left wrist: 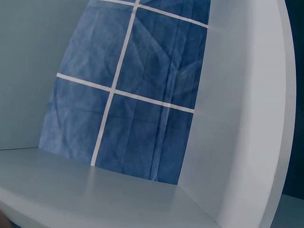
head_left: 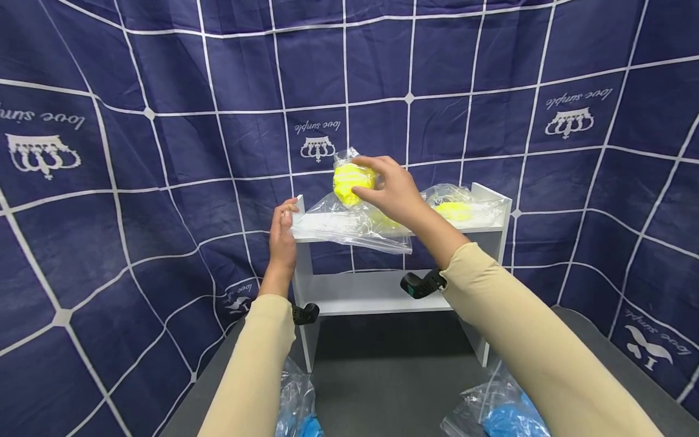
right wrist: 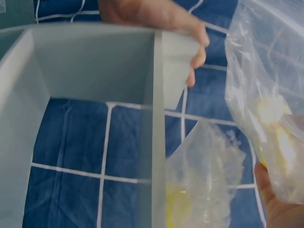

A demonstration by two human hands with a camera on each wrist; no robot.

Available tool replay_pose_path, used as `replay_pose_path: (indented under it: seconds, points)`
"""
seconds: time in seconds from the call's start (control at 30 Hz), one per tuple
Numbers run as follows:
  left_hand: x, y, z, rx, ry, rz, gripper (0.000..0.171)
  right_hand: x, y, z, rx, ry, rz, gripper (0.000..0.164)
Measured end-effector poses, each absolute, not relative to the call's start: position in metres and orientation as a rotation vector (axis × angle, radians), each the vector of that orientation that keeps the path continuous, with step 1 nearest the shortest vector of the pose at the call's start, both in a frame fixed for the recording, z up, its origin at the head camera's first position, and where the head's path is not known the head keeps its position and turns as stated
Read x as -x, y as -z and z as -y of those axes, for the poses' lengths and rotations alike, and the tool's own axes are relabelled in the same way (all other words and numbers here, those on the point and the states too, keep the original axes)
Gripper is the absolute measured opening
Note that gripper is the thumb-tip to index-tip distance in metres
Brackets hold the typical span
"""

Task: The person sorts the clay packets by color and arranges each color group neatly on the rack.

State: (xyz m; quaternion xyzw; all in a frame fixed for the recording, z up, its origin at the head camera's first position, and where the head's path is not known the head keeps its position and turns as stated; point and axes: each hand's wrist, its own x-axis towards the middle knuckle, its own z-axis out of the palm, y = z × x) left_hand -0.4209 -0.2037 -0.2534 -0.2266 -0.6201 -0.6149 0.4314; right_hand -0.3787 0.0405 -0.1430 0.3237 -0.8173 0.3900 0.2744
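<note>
My right hand (head_left: 390,185) holds a clear zip bag (head_left: 349,227) with a bright yellow lump inside, above the top of a white shelf unit (head_left: 377,291). Thumb and fingers pinch it around the yellow part; what the yellow thing is, I cannot tell. In the right wrist view the held bag (right wrist: 266,95) hangs beside the shelf board. My left hand (head_left: 282,237) grips the upper end of the shelf's left side panel, fingers bent round its edge. Another clear bag (head_left: 453,203) with yellow contents lies on the top board at the right. The left wrist view shows only the shelf's inside.
On the dark grey surface (head_left: 382,376) below, a clear bag (head_left: 295,394) with something blue lies front left. A similar bag with blue contents (head_left: 513,419) lies front right. A navy curtain (head_left: 377,67) with white lines hangs behind the shelf and at both sides.
</note>
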Motion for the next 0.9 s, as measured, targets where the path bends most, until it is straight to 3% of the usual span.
replay_pose_path:
  seconds: [0.23, 0.47, 0.9]
  points:
    - [0.415, 0.251, 0.203, 0.559, 1.556, 1.554, 0.031, 0.396, 0.149, -0.026, -0.847, -0.958, 2.329, 0.054]
    - [0.385, 0.241, 0.191, 0.578, 1.537, 1.582, 0.029, 0.402, 0.163, -0.017, -0.833, -0.862, 2.358, 0.054]
    - [0.384, 0.239, 0.192, 0.598, 1.486, 1.590, 0.030, 0.408, 0.178, -0.003, -0.739, -0.710, 2.482, 0.051]
